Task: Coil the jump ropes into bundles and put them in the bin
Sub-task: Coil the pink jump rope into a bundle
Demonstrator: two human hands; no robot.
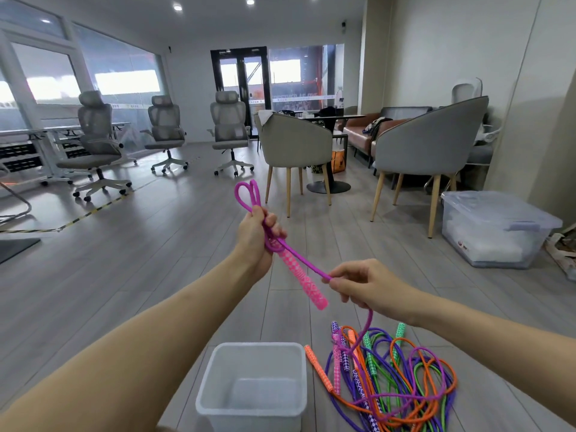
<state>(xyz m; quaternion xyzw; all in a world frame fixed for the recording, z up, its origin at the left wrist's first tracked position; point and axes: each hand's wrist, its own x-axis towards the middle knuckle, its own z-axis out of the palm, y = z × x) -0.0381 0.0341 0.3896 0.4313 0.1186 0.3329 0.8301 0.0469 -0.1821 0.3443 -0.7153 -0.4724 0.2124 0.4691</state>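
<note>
Left hand (254, 241) fingers clamp pink rope (299, 260) loops, handle; right hand (366, 283) pinches strand. Risk: tail snags floor pile (396, 378), loops slip.

The near bin (253, 381) was cloudy, see-through plastic. The pink jump rope (294, 260) looked like soft woven cord. The floor (124, 275) was smooth grey wood planks.

My single head camera looked forward and down, close above the bin (253, 350), toward distant office chairs (229, 126).
</note>
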